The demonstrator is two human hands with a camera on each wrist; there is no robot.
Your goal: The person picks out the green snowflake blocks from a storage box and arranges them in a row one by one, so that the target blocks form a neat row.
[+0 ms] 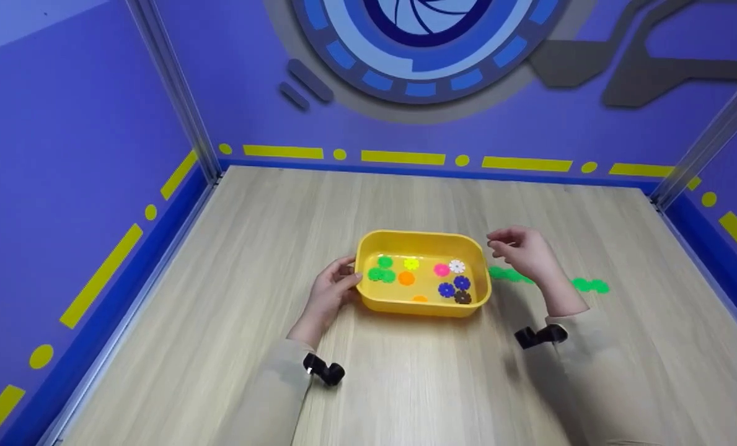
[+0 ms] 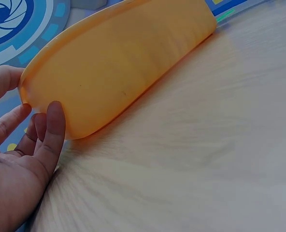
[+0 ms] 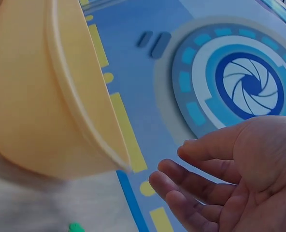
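Note:
A yellow plastic tub (image 1: pixel 427 310) holds several small flower-shaped discs. My left hand (image 1: pixel 328 297) grips the tub's left end, thumb at the rim and fingers against the outer wall. Inside, green discs (image 1: pixel 382 275), a yellow disc (image 1: pixel 411 264) and an orange disc (image 1: pixel 406 279) lie to the left. A pink disc (image 1: pixel 441 270), a white disc (image 1: pixel 457 266), blue discs (image 1: pixel 446 290) and a dark brown disc (image 1: pixel 462 297) lie to the right. Just off the tub's right end, my right hand (image 1: pixel 526 251) hovers with loosely bent fingers, holding nothing.
A row of green discs (image 1: pixel 590 285) lies on the wooden table (image 1: pixel 405 390) right of the tub, partly hidden behind my right wrist. Blue panels (image 1: pixel 95 155) with yellow markings stand along the table's left, back and right sides.

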